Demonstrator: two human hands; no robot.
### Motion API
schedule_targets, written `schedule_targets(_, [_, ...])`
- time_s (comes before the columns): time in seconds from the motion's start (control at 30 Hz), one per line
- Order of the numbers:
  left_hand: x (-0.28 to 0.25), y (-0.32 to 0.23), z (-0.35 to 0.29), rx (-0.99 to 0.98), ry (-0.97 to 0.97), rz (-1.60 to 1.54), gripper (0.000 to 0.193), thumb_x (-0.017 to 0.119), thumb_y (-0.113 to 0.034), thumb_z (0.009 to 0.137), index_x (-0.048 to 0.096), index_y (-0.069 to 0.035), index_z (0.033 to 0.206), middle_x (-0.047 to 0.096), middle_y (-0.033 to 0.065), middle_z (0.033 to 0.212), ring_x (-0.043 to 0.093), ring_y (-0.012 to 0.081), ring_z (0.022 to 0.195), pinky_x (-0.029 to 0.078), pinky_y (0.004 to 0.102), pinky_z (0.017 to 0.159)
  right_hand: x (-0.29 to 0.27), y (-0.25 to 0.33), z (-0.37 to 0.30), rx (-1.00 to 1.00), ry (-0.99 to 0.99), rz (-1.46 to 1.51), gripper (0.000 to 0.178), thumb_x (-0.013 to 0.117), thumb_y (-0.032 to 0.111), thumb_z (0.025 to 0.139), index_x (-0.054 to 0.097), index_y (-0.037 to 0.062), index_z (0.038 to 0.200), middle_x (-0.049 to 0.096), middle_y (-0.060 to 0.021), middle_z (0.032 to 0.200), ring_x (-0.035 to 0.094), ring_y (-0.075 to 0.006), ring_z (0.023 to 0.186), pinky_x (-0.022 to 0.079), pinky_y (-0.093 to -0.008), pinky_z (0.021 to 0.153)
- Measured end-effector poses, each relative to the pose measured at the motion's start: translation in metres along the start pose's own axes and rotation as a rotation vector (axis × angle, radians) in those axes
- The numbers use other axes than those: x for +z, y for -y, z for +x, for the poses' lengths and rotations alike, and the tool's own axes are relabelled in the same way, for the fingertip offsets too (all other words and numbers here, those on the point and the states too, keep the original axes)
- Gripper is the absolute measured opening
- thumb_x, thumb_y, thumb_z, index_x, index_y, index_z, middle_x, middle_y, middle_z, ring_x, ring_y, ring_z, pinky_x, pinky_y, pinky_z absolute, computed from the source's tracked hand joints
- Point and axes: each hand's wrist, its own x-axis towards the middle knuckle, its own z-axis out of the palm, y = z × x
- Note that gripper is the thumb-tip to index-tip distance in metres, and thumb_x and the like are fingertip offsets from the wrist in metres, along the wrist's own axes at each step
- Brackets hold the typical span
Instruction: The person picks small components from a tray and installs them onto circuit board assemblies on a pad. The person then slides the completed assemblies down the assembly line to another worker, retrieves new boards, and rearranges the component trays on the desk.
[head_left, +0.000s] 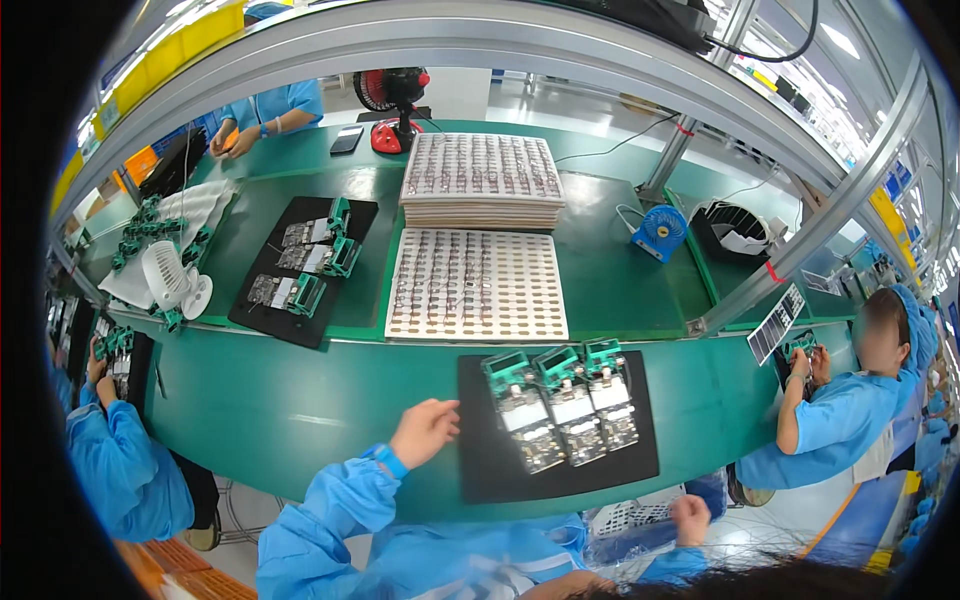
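My left hand (425, 434), with a blue band at its wrist, hovers at the left edge of a black mat (480, 470). Its fingers are loosely bent and a little apart, with nothing visible in them. On that mat lie three circuit boards side by side: a left board (526, 420), a middle board (574, 410) and a right board (611, 400). Each has a green frame at its far end and a white block in the middle. My right hand (690, 518) is low at the right, beyond the table's front edge, fingers curled; whatever they may hold is hidden.
White trays of small parts (480, 285) stand beyond the mat, with a stack (482, 180) behind. Another black mat (300, 270) carries more boards. Fans stand around: white (170, 275), blue (660, 232), red-black (392, 100). Co-workers (835, 400) sit on both sides and opposite.
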Motion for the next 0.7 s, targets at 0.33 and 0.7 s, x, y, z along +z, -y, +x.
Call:
schedule_targets(0.33, [0.166, -0.017, 0.102, 0.144, 0.313, 0.091, 0.046, 0.043, 0.003, 0.086, 0.050, -0.001, 0.131, 0.057, 0.0129, 0.110, 0.065, 0.0193, 0.091, 0.053, 0.0303, 0.080, 0.006, -0.022, 0.027, -0.777, -0.363, -0.829, 0.042, 0.074, 0.006, 0.066, 0.063, -0.0014, 0.105, 0.067, -0.0156, 0.086, 0.064, -0.0339, 0.077, 0.051, -0.0428, 0.072])
schedule_targets(0.7, [0.124, -0.047, 0.063, 0.382, 0.363, 0.181, 0.034, 0.056, -0.007, 0.090, 0.057, -0.002, 0.124, 0.062, 0.0143, 0.118, 0.060, 0.0225, 0.109, 0.048, 0.0330, 0.094, -0.060, -0.183, 0.114, -0.404, 0.245, -0.398, 0.022, 0.051, 0.007, 0.091, 0.052, -0.0006, 0.112, 0.054, -0.0104, 0.101, 0.056, -0.0183, 0.084, 0.050, -0.0305, 0.073])
